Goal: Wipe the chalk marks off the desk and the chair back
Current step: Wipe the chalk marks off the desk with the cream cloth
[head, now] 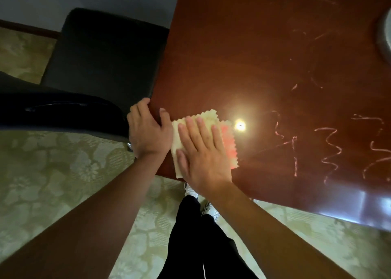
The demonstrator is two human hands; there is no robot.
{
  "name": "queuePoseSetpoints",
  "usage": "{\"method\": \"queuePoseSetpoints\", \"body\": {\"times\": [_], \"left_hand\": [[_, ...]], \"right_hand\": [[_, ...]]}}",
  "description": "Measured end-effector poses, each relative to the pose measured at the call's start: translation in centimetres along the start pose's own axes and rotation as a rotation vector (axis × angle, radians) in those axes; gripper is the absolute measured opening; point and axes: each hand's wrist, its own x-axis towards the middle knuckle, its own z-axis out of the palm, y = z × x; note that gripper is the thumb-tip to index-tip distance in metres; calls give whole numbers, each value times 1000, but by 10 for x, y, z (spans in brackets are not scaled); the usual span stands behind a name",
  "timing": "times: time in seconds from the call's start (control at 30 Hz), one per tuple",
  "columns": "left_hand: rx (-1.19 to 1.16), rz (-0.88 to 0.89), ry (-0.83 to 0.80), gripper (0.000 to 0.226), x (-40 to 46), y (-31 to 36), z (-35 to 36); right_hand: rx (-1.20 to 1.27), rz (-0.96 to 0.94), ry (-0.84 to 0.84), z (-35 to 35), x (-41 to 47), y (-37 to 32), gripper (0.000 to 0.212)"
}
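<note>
A glossy reddish-brown desk (264,56) fills the upper right. Pale pink chalk marks (330,149) squiggle across its right part, with fainter ones farther back. A folded cream and pink cloth (227,143) lies flat at the desk's near left corner. My right hand (203,151) presses flat on the cloth, fingers spread. My left hand (148,130) grips the desk's left edge at the corner, thumb on top. A black chair (101,56) stands left of the desk, its dark glossy back (63,113) nearest me, just left of my left hand.
A lamp's bright reflection (240,126) glares on the desk right of the cloth. A grey metal object (385,35) sits at the right edge of the desk. My black trousers and a white shoe (190,190) show below the desk's front edge. The floor has pale floral carpet (63,172).
</note>
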Motion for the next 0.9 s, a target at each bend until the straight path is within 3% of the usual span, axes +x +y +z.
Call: {"method": "queuePoseSetpoints", "body": {"times": [0.2,0.37,0.47,0.6,0.7,0.9], "left_hand": [[190,362,20,43,-7,6,3],[122,561,-91,43,-8,45,26],[93,572,-111,47,-11,62,38],[98,561,-136,53,-11,58,38],[138,572,-132,55,-12,58,39],[144,563,-131,52,-8,59,42]], "right_hand": [[-68,232,72,-23,-23,83,60],[-15,512,125,-43,10,136,60],[-31,497,161,-37,24,109,60],[-64,213,78,-14,-5,43,61],[-47,83,13,-18,-30,60,60],[15,488,82,-62,33,164,60]]}}
